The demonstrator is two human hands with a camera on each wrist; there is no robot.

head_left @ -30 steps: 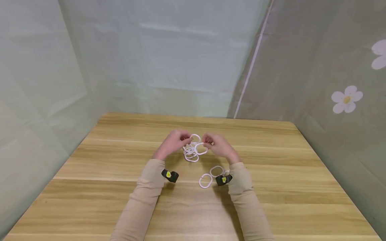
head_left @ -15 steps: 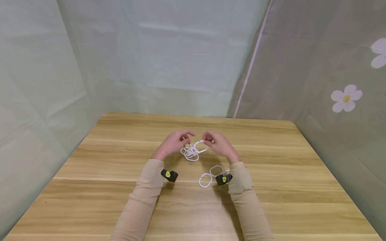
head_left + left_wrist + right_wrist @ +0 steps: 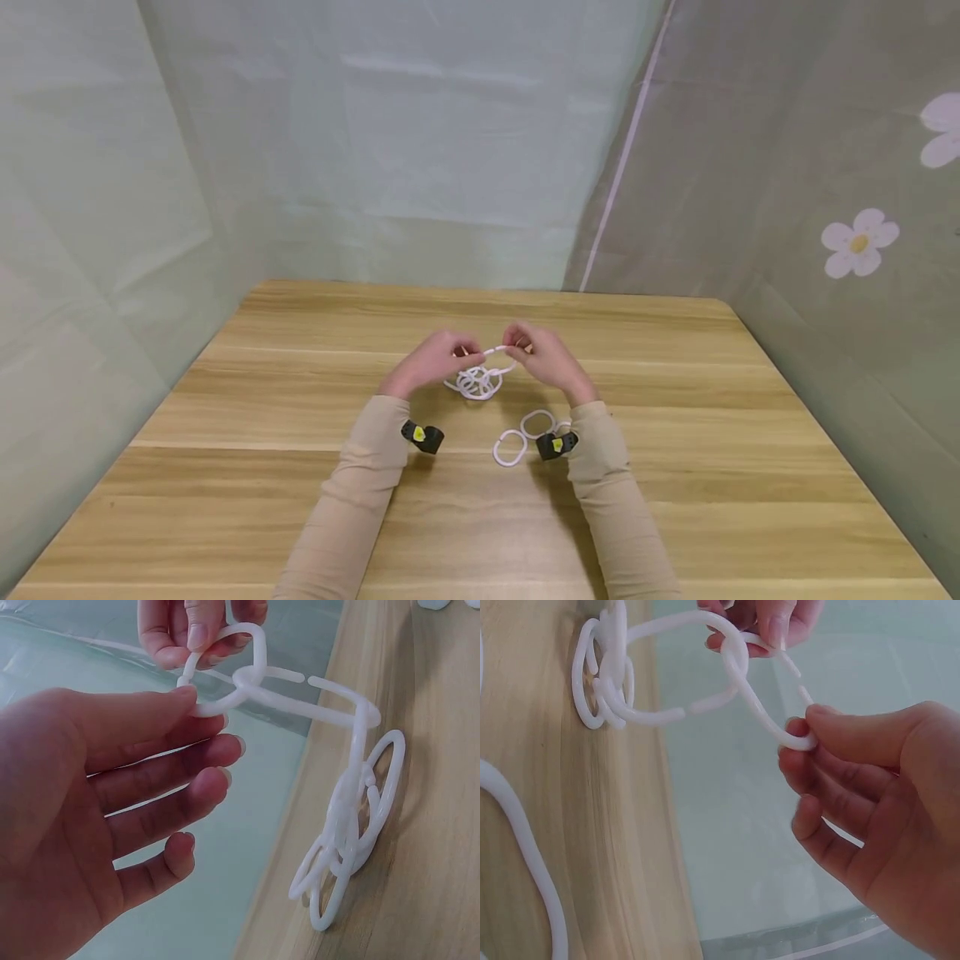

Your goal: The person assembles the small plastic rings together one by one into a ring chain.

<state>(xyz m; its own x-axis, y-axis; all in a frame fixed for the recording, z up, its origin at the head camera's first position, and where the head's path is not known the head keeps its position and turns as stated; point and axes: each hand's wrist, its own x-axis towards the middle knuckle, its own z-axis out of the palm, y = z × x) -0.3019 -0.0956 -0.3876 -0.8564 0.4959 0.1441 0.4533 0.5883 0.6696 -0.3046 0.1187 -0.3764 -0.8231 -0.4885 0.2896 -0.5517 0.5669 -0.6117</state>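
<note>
A white plastic oval ring with a narrow gap in its side [image 3: 762,714] is held between both hands, off the table. My left hand [image 3: 441,363] pinches one part of it with thumb and forefinger, the other fingers spread loosely in the left wrist view. On the opposite side my right hand [image 3: 546,360] pinches the same ring between thumb and curled fingers, close by the gap. A second white ring [image 3: 330,714] is linked through it and leads down to a pile of interlinked white rings [image 3: 337,896] on the wooden table [image 3: 300,500].
Nearer the person lies a loose white ring [image 3: 496,451], with another loose ring [image 3: 537,411] just behind it. A third one is partly hidden by the right wrist camera [image 3: 556,447]. Pale cloth [image 3: 435,150] hangs behind the table.
My left hand has let go of another ring, which dropped into the pile, and now pinches the ring in my right hand. The right hand has kept its hold and barely moved.
</note>
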